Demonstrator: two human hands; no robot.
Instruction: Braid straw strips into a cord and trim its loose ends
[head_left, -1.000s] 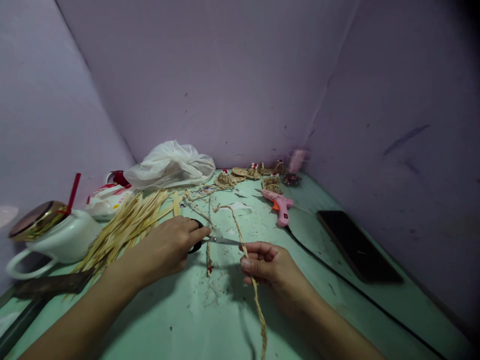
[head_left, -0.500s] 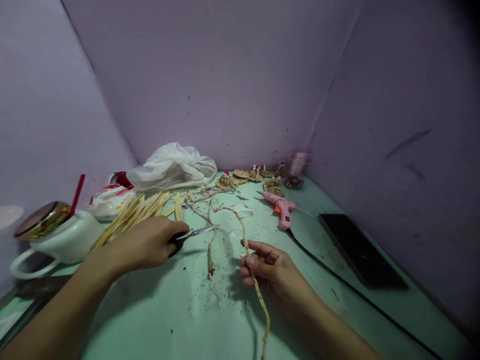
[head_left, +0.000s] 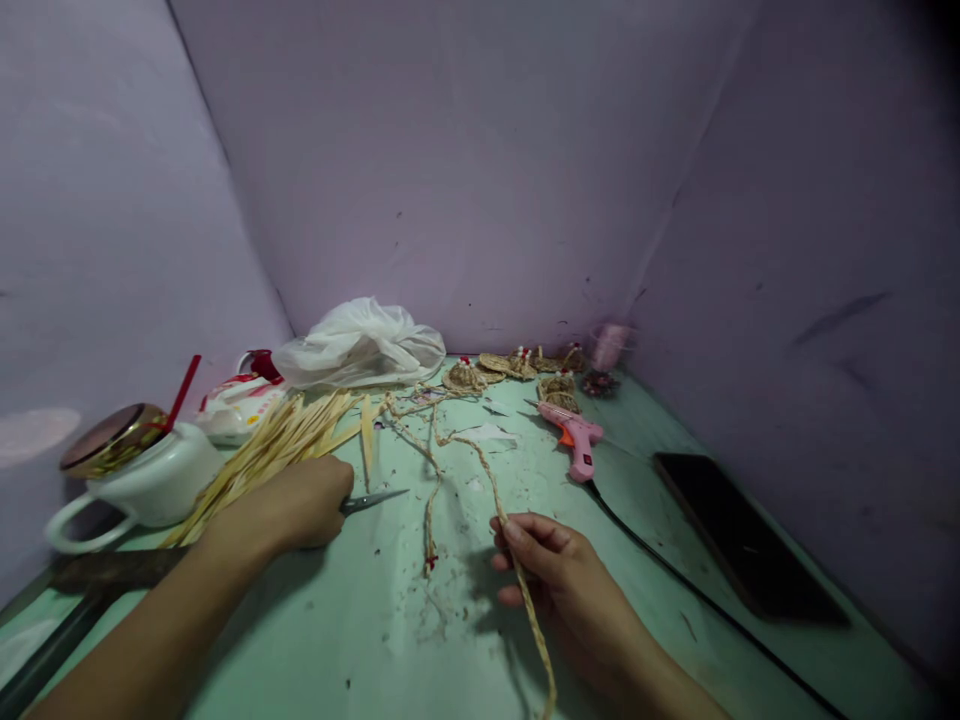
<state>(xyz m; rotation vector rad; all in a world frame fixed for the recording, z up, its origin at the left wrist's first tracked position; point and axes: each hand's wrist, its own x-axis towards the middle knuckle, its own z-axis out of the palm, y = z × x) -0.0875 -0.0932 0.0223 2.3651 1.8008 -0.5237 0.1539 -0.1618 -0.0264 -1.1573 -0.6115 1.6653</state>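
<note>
My left hand (head_left: pixel 319 500) is closed around a pair of scissors (head_left: pixel 375 501), whose blades point right, low over the table. The handles are hidden inside my fingers. Between thumb and fingers, my right hand (head_left: pixel 551 555) pinches a braided straw cord (head_left: pixel 486 462). One stretch of the cord runs away across the table, and the other hangs toward me past the frame's bottom edge. Between my hands lies a cord end (head_left: pixel 429 530) with a small red tie. Beyond my left hand spreads a bundle of flat straw strips (head_left: pixel 300 430).
A pink glue gun (head_left: pixel 574 430) with a black cable lies right, near a dark phone (head_left: pixel 742 530). Small woven straw hats (head_left: pixel 465 375) and a white plastic bag (head_left: pixel 367 345) sit at the back. Left are a white cup (head_left: pixel 169 480) and a hammer (head_left: pixel 112 572).
My left hand has drawn back left with the scissors, their blades now closed together and away from the cord. My right hand has slid slightly up the cord. The camera view has shifted.
</note>
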